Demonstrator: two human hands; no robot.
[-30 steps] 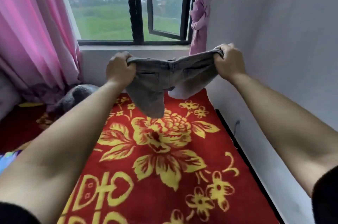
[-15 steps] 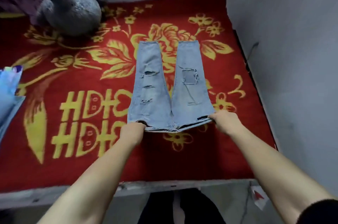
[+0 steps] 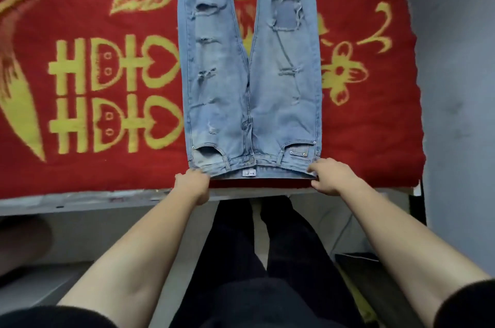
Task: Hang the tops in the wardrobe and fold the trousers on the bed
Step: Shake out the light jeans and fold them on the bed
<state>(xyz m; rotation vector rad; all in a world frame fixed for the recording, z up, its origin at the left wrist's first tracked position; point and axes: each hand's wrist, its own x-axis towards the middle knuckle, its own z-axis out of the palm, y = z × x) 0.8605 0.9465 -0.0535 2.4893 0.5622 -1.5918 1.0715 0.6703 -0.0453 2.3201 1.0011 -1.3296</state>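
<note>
- A red blanket (image 3: 375, 126) with yellow flowers and a yellow double-character motif (image 3: 112, 94) covers the bed (image 3: 80, 200). Every place below is given against this blanket.
- The trousers (image 3: 214, 113), pale blue ripped jeans, lie flat and front-up on the blanket, right of its middle. The waistband (image 3: 267, 167) lies along the blanket's near edge and the legs run toward its far side, passing out of view at the top.
- The two legs lie side by side, touching near the crotch and parting slightly farther up, so a strip of blanket shows between them.
- The left leg has several frayed tears (image 3: 207, 7). The right leg carries a darker square patch (image 3: 285, 15) with ragged edges.
- A small white label (image 3: 249, 173) sits at the centre of the waistband, just inside the blanket's near edge.
- The left hand (image 3: 191, 185) is at the blanket's near edge, on the waistband's left corner. Its fingers are curled and clamped on the denim there.
- The right hand (image 3: 330, 176) is at the same edge, on the waistband's right corner. Its fingers lie on top with the thumb beneath, pinching the cloth.
- Both forearms reach in from below the blanket's near edge, bare up to dark sleeves.
- The person's dark-clad legs (image 3: 241, 247) stand on the floor just in front of the blanket's near edge, between the arms.
- A pale wall (image 3: 455, 86) runs along the blanket's right side.
</note>
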